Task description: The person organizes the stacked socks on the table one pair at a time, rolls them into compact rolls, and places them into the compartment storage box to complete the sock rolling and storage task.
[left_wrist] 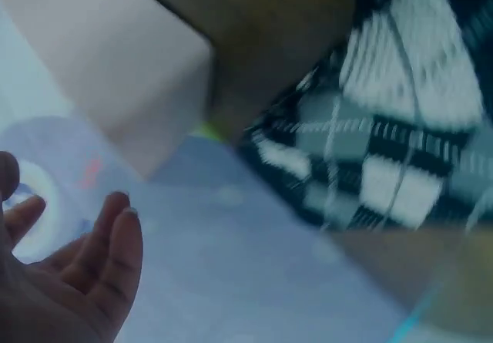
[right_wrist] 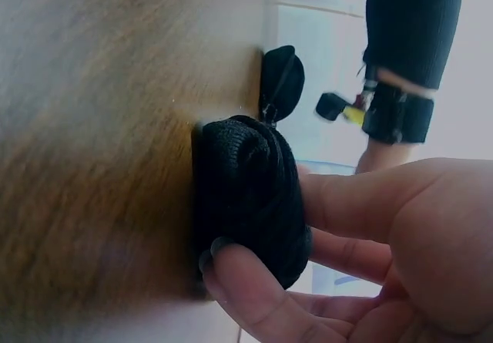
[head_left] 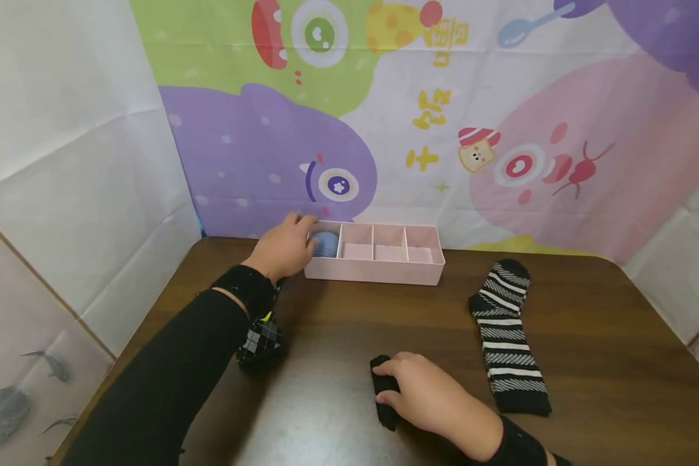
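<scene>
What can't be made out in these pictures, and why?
Head view: the lower part of the blue item, behind the front wall of the pink divided box.
Head view: part of the checked sock, behind the black left sleeve.
Left wrist: the rest of that sock, cut off by the top and right edges.
Right wrist: part of the folded black sock, covered by the right hand; the dark shape beyond it is too blurred to identify.

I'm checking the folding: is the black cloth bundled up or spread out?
Bundled up: the black cloth is a thick, compact roll in the right hand.
</scene>
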`<state>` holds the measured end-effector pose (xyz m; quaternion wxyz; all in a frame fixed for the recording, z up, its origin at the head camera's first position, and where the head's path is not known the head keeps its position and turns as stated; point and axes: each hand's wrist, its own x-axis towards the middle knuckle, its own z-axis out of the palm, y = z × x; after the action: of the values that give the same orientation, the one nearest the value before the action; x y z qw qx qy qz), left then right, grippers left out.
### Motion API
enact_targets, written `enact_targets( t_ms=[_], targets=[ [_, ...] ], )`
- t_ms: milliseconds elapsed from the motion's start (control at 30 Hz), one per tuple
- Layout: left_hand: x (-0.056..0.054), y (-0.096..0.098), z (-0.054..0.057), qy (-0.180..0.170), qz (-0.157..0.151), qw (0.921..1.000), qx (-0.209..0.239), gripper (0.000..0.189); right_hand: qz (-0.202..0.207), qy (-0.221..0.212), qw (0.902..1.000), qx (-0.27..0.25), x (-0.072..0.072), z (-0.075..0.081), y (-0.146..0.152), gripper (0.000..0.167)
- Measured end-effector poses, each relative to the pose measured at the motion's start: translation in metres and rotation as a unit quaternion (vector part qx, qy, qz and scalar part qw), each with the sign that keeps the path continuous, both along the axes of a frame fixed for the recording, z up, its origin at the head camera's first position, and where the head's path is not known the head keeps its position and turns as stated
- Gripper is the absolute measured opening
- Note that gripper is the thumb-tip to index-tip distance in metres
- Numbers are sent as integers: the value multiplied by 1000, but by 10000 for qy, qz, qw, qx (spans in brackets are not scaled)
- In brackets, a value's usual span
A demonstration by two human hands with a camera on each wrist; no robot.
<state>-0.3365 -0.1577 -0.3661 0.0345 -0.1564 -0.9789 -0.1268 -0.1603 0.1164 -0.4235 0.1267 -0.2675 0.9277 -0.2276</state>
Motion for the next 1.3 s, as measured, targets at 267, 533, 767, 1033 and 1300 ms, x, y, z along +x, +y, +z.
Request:
enact_targets(
  t_ms=[267, 533, 767, 1033, 1300],
  targets=[
    [-27, 7, -18, -611, 767, 9938, 517, 47, -59, -44, 9999, 100, 2, 2, -1, 36],
    [-35, 18, -21, -955, 920, 9897, 535, 50, -56, -18, 10000, -22, 5, 0, -2, 36],
    [-44, 11, -37, -1194, 1075, 9823, 962, 57, 23, 68, 10000, -54, 5, 0, -3, 36],
    [-52, 10, -48, -1374, 1155, 9706, 1603, 61, 39, 153, 9998, -80, 2, 1, -1, 37],
    [-56, 17, -55, -1680, 1229, 9606, 1842, 60, -48, -39, 10000, -15, 1, -3, 0, 40]
  ],
)
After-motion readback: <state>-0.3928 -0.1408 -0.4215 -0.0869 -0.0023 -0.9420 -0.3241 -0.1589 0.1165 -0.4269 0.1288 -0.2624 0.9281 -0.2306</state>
